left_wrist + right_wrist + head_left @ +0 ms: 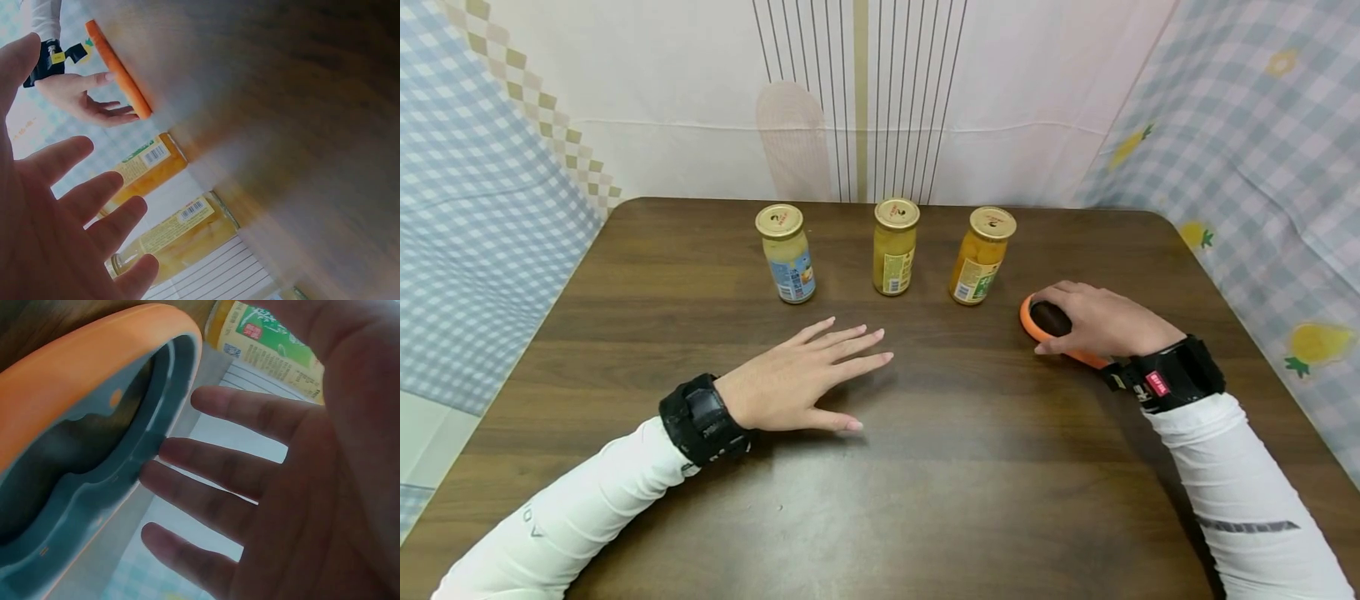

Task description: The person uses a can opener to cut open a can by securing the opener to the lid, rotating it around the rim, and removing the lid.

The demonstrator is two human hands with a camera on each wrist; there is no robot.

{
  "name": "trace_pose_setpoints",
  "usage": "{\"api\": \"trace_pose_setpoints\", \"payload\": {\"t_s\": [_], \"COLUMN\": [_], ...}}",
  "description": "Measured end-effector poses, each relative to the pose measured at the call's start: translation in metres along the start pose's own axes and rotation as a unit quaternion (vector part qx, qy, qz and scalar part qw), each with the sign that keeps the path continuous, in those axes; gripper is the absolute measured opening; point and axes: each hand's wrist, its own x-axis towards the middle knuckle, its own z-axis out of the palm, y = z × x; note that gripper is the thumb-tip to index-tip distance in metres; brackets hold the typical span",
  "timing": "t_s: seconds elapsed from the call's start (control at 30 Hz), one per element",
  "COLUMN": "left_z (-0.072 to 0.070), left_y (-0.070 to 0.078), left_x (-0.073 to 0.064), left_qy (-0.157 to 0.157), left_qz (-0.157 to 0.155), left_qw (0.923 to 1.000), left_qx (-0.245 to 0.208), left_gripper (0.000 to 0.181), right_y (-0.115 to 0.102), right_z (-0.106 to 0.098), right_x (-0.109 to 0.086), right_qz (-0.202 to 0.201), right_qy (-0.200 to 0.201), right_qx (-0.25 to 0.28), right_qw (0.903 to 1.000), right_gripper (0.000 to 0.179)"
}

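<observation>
My left hand [797, 383] hovers over the middle of the table, fingers straight and spread, holding nothing. At the right, my right hand [1101, 321] reaches over an orange loop-shaped jar opener [1028, 323] lying flat on the wood. The right wrist view shows the opener's grey, wavy inner edge [164, 403], with fingertips [172, 449] right at its rim and fingers extended. Left of the opener is a jar of orange fruit [976, 254]. A jar of yellow fruit [895, 258] stands in the middle, and a blue-labelled jar [792, 275] is farther left. All three have gold lids.
The brown wooden table [925, 500] ends at a back edge close behind the jars. A white printed cloth [685, 100] hangs beyond it. Checked cloth [1247, 158] borders the right side, and blue checked cloth [475, 217] borders the left.
</observation>
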Motion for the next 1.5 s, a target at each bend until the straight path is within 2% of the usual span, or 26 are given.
{"api": "trace_pose_setpoints", "payload": {"t_s": [0.2, 0.53, 0.8, 1.07, 1.33, 1.4, 1.5], "left_z": [0.001, 0.001, 0.000, 0.001, 0.002, 0.002, 0.002], "left_y": [0.000, 0.000, 0.002, 0.002, 0.002, 0.002, 0.002], "left_x": [0.000, 0.000, 0.001, 0.001, 0.001, 0.001, 0.001], "left_qy": [0.007, 0.007, 0.004, 0.005, 0.007, 0.007, 0.006], "left_qz": [0.004, 0.007, 0.011, 0.012, 0.013, 0.012, 0.011], "left_qw": [1.0000, 1.0000, 0.9999, 0.9999, 0.9999, 0.9999, 0.9999], "left_qx": [-0.001, -0.001, -0.004, -0.002, 0.001, 0.002, 0.004], "left_gripper": [0.083, 0.082, 0.081, 0.080, 0.080, 0.079, 0.079], "right_y": [0.007, 0.018, 0.022, 0.025, 0.026, 0.027, 0.029], "right_z": [0.000, -0.001, -0.003, 0.002, 0.006, 0.007, 0.008], "right_x": [0.003, 0.000, -0.007, -0.001, 0.006, 0.007, 0.010], "right_qz": [0.004, 0.077, 0.133, 0.125, 0.098, 0.095, 0.092], "right_qy": [-0.002, -0.029, -0.058, -0.048, -0.010, -0.001, 0.010], "right_qx": [-0.018, -0.044, -0.050, -0.047, -0.038, -0.039, -0.039], "right_qw": [0.9998, 0.9956, 0.9881, 0.9899, 0.9944, 0.9947, 0.9950], "right_gripper": [0.083, 0.100, 0.075, 0.070, 0.060, 0.067, 0.090]}}
